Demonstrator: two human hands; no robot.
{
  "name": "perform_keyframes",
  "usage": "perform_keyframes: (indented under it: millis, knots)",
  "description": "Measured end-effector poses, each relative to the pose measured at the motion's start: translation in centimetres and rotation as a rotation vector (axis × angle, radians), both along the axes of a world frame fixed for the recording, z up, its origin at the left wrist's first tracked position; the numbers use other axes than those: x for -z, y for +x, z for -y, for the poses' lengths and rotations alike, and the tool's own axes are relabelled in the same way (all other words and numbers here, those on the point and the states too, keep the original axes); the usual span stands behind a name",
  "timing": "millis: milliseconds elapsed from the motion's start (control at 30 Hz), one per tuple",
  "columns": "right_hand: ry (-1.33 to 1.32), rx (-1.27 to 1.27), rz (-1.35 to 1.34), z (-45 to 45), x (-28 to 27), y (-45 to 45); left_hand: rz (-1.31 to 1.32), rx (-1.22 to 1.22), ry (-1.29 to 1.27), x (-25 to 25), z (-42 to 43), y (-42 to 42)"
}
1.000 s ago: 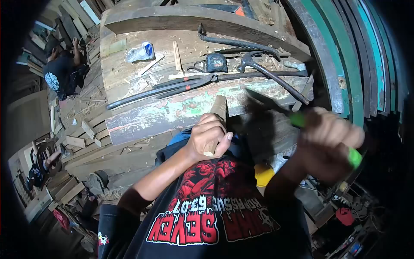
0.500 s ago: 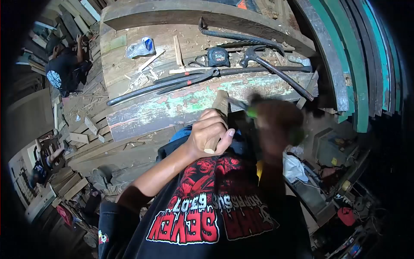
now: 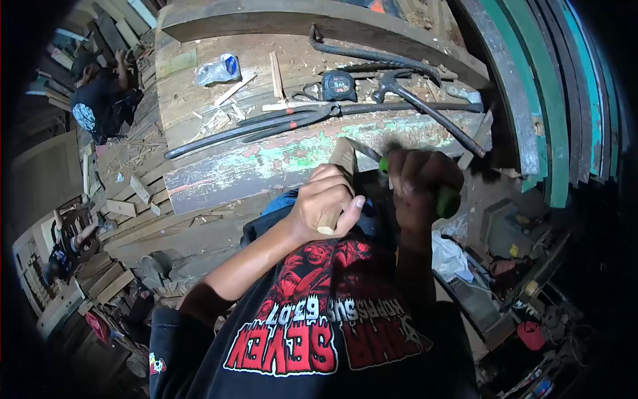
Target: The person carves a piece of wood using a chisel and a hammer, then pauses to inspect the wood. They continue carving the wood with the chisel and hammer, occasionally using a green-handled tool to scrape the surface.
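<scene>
My left hand is closed around a short wooden stick, whose cut lower end shows beneath the fingers. The stick's upper end lies over the near edge of a board with peeling green paint. Wrapped in my right hand is a green-handled knife. Its narrow metal blade points up and left, against or very close to the stick's upper end; contact cannot be made out. Most of the handle is hidden by my fingers.
Beyond the board lie long-handled tongs, a hammer, a tape measure, a bent metal bar and a crumpled plastic cup. Painted planks stand at right. Another person sits at far left.
My right hand, blurred before, now shows more sharply, with the knife still beside the stick's upper end. My left hand keeps its hold, nearly unmoved.
</scene>
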State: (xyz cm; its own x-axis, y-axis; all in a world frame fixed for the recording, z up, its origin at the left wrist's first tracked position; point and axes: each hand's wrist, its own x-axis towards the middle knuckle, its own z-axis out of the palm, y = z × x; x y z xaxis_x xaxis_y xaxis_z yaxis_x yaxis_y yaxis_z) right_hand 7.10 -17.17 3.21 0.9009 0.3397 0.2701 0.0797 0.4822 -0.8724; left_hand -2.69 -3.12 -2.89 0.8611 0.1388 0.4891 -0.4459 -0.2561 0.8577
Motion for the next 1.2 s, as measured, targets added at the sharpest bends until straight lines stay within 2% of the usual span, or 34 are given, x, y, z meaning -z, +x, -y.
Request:
perform_keyframes:
  millis: [100, 167, 233, 433, 600, 767, 867, 1000, 1067, 1133, 1200]
  knots:
    - [0.137, -0.017, -0.076, 0.4, -2.1, 0.2, -0.002, 0.025, 0.011, -0.2, -0.4, 0.1]
    - [0.205, -0.109, 0.082, 1.6, -5.6, 1.3, -0.014, 0.031, 0.018, -0.1, -0.6, -0.1]
    - [0.159, -0.125, 0.225, 2.6, -8.8, 1.8, -0.015, 0.024, 0.023, -0.1, -0.5, -0.2]
    - [0.184, -0.151, 0.047, 1.2, -1.5, 0.7, -0.012, 0.029, 0.025, 0.4, -0.7, -0.5]
    - [0.401, -0.323, 0.049, 2.1, -3.7, 1.2, -0.002, 0.031, 0.038, 0.0, -0.6, 0.0]
    - [0.403, -0.173, -0.032, 1.8, -3.5, 0.3, -0.01, 0.046, 0.03, 0.1, -1.1, -0.4]
    - [0.094, -0.17, 0.06, 1.2, -1.7, 0.5, -0.006, 0.055, 0.031, 0.0, -1.1, -0.2]
    - [0.166, -0.081, 0.094, 1.6, -4.3, 0.2, 0.0, 0.06, 0.051, 0.0, -1.5, -0.2]
    - [0.077, -0.111, 0.221, 3.9, -9.5, 1.0, 0.0, 0.055, 0.043, 0.2, -1.3, -0.5]
    - [0.056, -0.139, 0.273, 4.1, -10.1, 1.2, 0.003, 0.052, 0.023, 0.3, -1.2, -0.4]
    - [0.185, -0.156, 0.124, 2.1, -4.7, -0.3, 0.009, 0.043, 0.022, 0.3, -1.1, -0.4]
